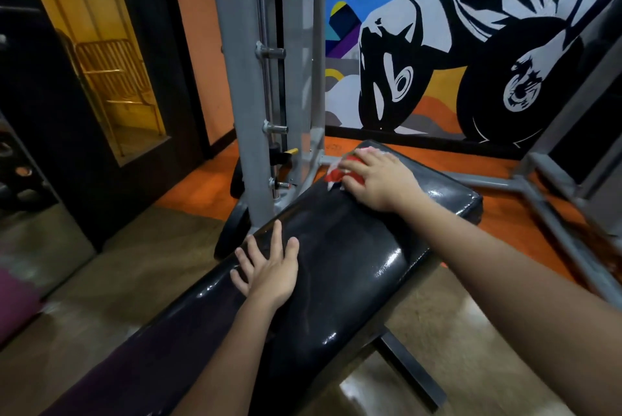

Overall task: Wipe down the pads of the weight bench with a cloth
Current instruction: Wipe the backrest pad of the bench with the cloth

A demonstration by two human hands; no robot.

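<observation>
A long black glossy bench pad (340, 267) runs from the lower left up to the centre right. My right hand (377, 180) presses a red and white cloth (336, 175) flat on the pad's far end, and the hand covers most of the cloth. My left hand (269, 267) lies flat on the pad's left edge midway along, fingers spread, with nothing in it.
A grey steel rack upright (249, 96) with pegs stands just left of the pad's far end. Grey frame bars (525, 187) run along the orange floor at right. A painted mural wall (471, 45) is behind. A dark door (111, 113) is at left.
</observation>
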